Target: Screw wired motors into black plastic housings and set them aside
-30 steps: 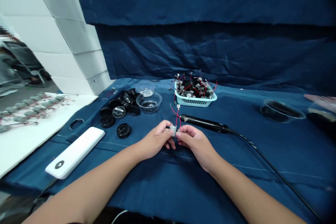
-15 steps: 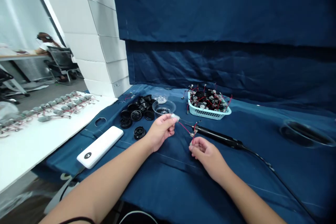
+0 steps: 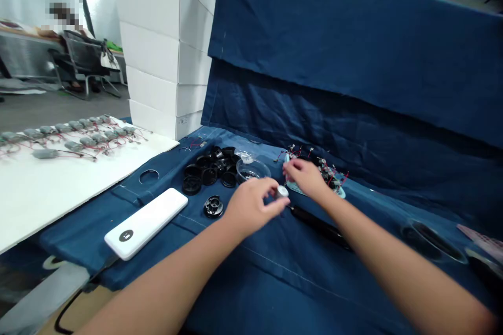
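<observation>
A small silvery cylinder (image 3: 282, 192) is gripped between the thumb and fingers of the left hand (image 3: 257, 204), and is held up above the blue-draped table (image 3: 271, 288). The right hand (image 3: 305, 175) is stretched forward with its fingers drawn together at the near left edge of a light blue basket (image 3: 341, 193); whether anything is pinched there cannot be told. The basket is partly hidden by that arm and is filled with red-wired parts (image 3: 328, 171). A black pen-shaped tool (image 3: 320, 227) is laid just to the right of the cylinder, its far end covered by the right forearm. Beyond the left hand, a clear bowl (image 3: 266, 170) is set beside a heap of black round parts (image 3: 210, 170), and a single black wheel-like part (image 3: 213, 206) is placed nearer, apart from the heap. Farther left, a white power bank (image 3: 146, 223) is laid slantwise, with a black cable (image 3: 105, 266) joined to its near end. Rows of grey wired pieces (image 3: 76, 138) are spread on a white board (image 3: 58, 209), behind which white boxes (image 3: 151, 52) are stacked. In the background, a chair (image 3: 84, 55) is occupied by a person.
</observation>
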`<state>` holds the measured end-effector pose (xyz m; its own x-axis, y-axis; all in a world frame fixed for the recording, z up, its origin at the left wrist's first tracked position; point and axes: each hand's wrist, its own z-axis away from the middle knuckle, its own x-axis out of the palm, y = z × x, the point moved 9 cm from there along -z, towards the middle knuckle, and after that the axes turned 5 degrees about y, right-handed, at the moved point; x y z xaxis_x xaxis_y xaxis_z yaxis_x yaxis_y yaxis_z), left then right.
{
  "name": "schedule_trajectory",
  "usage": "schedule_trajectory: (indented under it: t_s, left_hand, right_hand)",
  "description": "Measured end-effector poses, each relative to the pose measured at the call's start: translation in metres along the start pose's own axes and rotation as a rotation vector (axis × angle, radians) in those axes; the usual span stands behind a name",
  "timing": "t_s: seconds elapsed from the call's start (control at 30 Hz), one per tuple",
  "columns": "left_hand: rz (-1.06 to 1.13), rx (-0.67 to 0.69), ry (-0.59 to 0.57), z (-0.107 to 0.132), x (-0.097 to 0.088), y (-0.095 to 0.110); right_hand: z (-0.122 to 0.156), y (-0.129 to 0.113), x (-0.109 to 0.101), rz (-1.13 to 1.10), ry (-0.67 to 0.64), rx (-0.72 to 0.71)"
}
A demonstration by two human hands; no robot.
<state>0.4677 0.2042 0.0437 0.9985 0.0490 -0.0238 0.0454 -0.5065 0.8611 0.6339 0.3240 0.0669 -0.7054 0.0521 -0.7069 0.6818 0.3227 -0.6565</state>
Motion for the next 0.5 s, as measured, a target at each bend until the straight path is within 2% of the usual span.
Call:
schedule_trajectory:
  t_s: [0.07, 0.13, 0.23, 0.3, 0.37, 0.43, 0.5]
  left_hand:
    - [-0.099, 0.089, -0.151, 0.016, 0.024, 0.004]
    - [-0.272, 0.230, -0.296, 0.034, 0.049, 0.008]
    - [-0.663, 0.531, -0.447, 0.060, 0.078, 0.012]
    - [-0.769, 0.618, -0.442, 0.066, 0.083, 0.012]
    - [-0.781, 0.636, -0.411, 0.066, 0.083, 0.012]
    - [-0.786, 0.652, -0.379, 0.066, 0.081, 0.013]
    - [-0.794, 0.664, -0.358, 0.066, 0.082, 0.013]
  right_hand:
    - [-0.061, -0.016, 0.014, 0.062, -0.063, -0.005]
    - [-0.112, -0.030, 0.043, 0.144, -0.171, -0.007]
    - [-0.160, -0.045, 0.096, 0.229, -0.288, 0.007]
    - [-0.176, -0.047, 0.130, 0.265, -0.349, 0.046]
    - [-0.181, -0.044, 0.157, 0.290, -0.398, 0.089]
    - [-0.181, -0.039, 0.174, 0.307, -0.430, 0.110]
    - [-0.180, -0.036, 0.180, 0.311, -0.425, 0.091]
